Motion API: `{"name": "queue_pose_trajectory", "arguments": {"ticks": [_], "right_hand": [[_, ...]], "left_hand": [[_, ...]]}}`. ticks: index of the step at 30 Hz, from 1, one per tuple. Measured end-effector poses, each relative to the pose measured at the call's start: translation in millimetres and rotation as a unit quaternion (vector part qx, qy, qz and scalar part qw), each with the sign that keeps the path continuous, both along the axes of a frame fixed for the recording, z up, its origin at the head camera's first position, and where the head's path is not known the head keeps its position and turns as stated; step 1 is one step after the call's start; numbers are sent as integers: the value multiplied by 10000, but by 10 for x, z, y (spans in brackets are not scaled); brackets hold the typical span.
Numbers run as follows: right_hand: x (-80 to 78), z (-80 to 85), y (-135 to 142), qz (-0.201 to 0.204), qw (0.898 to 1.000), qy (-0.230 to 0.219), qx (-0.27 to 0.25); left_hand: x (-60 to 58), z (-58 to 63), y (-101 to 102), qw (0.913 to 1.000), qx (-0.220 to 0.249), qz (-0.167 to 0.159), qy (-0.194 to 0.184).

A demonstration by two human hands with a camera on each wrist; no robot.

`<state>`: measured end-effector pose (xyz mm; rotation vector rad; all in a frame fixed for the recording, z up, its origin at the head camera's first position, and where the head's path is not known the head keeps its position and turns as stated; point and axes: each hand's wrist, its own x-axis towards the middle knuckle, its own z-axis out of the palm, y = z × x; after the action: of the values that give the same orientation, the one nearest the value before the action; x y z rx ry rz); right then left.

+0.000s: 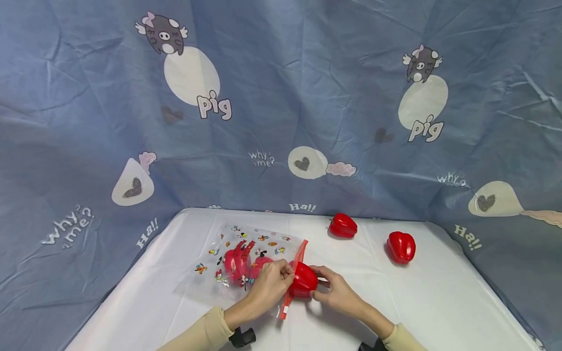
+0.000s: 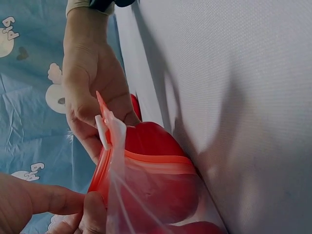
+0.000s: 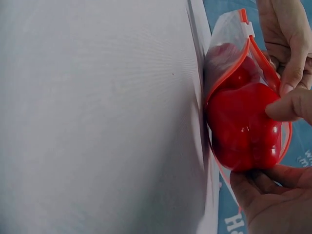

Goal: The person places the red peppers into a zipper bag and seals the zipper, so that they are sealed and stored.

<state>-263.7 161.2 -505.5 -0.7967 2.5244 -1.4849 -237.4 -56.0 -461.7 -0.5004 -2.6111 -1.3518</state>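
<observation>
A clear zip bag with cartoon prints and a red slider edge lies on the table, its mouth facing right. Inside it show red bell peppers. My left hand pinches the upper edge of the bag's mouth between thumb and fingers. Partly in that mouth sits another red bell pepper, gripped by my right hand with the thumb on one side and the fingers on the other. In the right wrist view the red zip edge runs around this pepper, and the white slider is at one end.
Two more red bell peppers lie on the white table: one pepper near the back edge, one pepper farther right. A blue printed cloth hangs behind the table and along its sides.
</observation>
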Motion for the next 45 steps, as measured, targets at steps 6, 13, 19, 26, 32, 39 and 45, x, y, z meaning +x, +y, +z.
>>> {"name": "queue_pose_trajectory", "arguments": {"ticks": [6,13,19,26,32,39,45], "right_hand": [[15,52,-49,80,10000,48,15],[137,327,-151,215,9997,-106,20],[141,346,-180,328,9992,-242,-42],[130,306,-222,464,9984,-193,-252],[133,282,-256,611,9976,-189,-247],[43,114,-279,641,9968,-189,-442],[-57,-60,-289,733,9953,-265,-577]], "left_hand": [[4,8,3,10000,9,-31,64],[-1,15,10,10000,-16,-23,94],[3,5,20,9999,38,-49,98],[10,12,15,9999,24,-57,154],[18,0,17,9999,32,-59,76],[12,-2,19,9999,32,-43,92],[19,7,15,10000,5,5,29]]}}
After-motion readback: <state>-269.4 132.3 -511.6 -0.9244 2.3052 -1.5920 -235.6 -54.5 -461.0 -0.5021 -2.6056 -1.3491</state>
